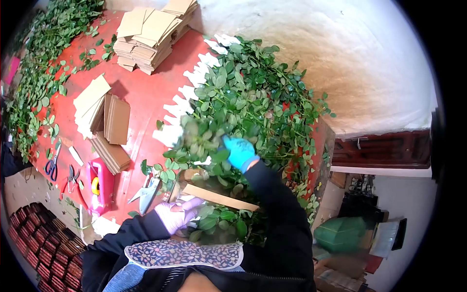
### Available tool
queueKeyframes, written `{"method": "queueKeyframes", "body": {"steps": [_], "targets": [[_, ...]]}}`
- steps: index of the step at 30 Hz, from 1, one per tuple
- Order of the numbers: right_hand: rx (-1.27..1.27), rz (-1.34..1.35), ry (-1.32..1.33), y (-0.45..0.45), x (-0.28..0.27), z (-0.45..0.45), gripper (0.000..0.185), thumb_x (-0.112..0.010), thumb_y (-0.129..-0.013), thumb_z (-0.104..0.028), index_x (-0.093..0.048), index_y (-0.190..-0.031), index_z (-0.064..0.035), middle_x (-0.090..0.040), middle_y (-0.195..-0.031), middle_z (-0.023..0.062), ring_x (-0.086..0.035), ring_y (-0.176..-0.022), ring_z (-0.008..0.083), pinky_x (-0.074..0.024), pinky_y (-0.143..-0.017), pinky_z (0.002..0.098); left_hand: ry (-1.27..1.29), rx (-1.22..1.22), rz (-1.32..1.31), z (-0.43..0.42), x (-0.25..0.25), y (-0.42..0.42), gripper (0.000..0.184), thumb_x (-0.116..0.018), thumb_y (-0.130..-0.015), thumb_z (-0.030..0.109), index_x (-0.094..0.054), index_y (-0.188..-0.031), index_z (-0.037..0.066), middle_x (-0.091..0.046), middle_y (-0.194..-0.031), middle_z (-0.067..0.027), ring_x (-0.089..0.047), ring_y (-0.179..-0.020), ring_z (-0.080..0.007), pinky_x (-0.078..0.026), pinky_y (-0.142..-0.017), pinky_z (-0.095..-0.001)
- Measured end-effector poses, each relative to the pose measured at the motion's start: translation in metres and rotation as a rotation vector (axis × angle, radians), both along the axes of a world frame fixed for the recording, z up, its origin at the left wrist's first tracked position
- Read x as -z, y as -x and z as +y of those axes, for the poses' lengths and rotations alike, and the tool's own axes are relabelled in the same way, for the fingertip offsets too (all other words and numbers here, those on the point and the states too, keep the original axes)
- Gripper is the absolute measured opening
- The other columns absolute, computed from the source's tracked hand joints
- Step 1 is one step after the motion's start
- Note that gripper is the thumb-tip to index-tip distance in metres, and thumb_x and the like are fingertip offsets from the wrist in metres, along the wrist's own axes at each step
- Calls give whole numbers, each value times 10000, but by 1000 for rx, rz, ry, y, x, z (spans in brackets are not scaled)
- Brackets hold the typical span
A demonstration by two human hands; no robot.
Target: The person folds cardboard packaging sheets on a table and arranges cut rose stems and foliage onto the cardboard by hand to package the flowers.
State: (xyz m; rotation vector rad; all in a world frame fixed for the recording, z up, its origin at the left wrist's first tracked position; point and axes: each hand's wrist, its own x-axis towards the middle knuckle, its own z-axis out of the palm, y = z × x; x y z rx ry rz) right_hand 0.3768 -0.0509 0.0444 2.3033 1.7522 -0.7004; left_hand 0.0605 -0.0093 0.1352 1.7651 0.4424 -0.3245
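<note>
My left hand, in a pale purple glove, is at the near edge of the red table. Its fingers bend round a white-wrapped end beside a leafy green bunch; the exact grip is partly hidden. A brown cardboard strip lies just beyond it. My right hand, in a blue glove, reaches over the large pile of leafy stems. Its fingers are closed at blurred leaves, and what they hold cannot be made out. White-wrapped ends line the pile's left side.
Cardboard stacks and smaller cardboard pieces lie on the table. Nearer are grey shears, red-handled pliers, blue-handled scissors and a pink tape dispenser. More leafy stems cover the left side. A white wall stands behind.
</note>
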Motion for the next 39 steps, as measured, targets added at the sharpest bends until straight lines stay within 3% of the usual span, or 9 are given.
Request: {"method": "queueKeyframes", "body": {"steps": [5,8,16,25,27,28,29,34,39], "targets": [[-73,55,-50,-14,-53,5,481,-629,-888,-475,-623,-1139,-65,-688,-957,179,-670,-909,354,-529,-785,440,-127,4,-96,1,-2,3,330,-538,-998,201,-539,-1322,133,-680,-902,-159,-695,-754,-307,-564,-659,-382],[173,311,-634,-48,-65,34,275,-603,-932,-276,-667,-1097,-65,-698,-946,190,-666,-853,381,-525,-771,464,-165,-3,-162,-3,7,6,345,-529,-998,206,-514,-1339,154,-672,-908,-158,-693,-767,-306,-558,-652,-384],[153,-99,-307,-83,15,90,276,-570,-901,-324,-680,-1019,-100,-702,-945,190,-668,-931,374,-511,-831,492,-107,-76,-239,2,-4,-4,309,-537,-1009,162,-555,-1315,124,-663,-959,-130,-685,-627,-175,-576,-559,-299],[41,-125,-679,-54,-53,21,142,-636,-870,-227,-663,-969,-130,-658,-822,132,-636,-656,351,-520,-558,432,-172,8,-165,-4,14,4,346,-515,-990,204,-498,-1333,160,-675,-1056,-162,-691,-892,-328,-553,-721,-407],[382,349,-993,-79,-66,4,228,-563,-944,-116,-680,-1137,-88,-712,-954,121,-674,-758,207,-544,-690,323,-165,5,-169,-5,19,6,351,-511,-991,203,-494,-1339,156,-671,-1053,-160,-690,-881,-329,-552,-716,-409],[929,1235,-986,-83,-108,7,206,-582,-961,-135,-673,-1129,-57,-701,-956,84,-650,-801,166,-531,-732,304,-161,3,-179,-5,19,6,357,-508,-992,201,-491,-1345,152,-668,-1050,-159,-690,-871,-330,-551,-712,-411],[402,360,-1103,-95,-113,1,214,-589,-967,-143,-664,-1139,-40,-697,-935,94,-639,-772,198,-530,-711,319,-95,31,-119,-3,17,5,386,-507,-993,199,-473,-1375,154,-660,-1031,-153,-689,-839,-314,-548,-705,-396],[180,137,-1012,-79,-148,12,283,-611,-915,-45,-612,-1195,-4,-698,-1035,122,-666,-870,186,-543,-801,313,48,20,3,1,1,-1,422,-511,-1006,187,-456,-1423,155,-656,-966,-123,-682,-725,-211,-551,-609,-326],[-23,-251,-267,-37,-11,6,173,-573,-873,-199,-618,-948,-51,-647,-731,157,-658,-623,325,-517,-537,449,1,23,-7,-2,8,1,448,-509,-1017,178,-441,-1459,157,-651,-854,-103,-658,-646,-141,-545,-542,-282]]}}
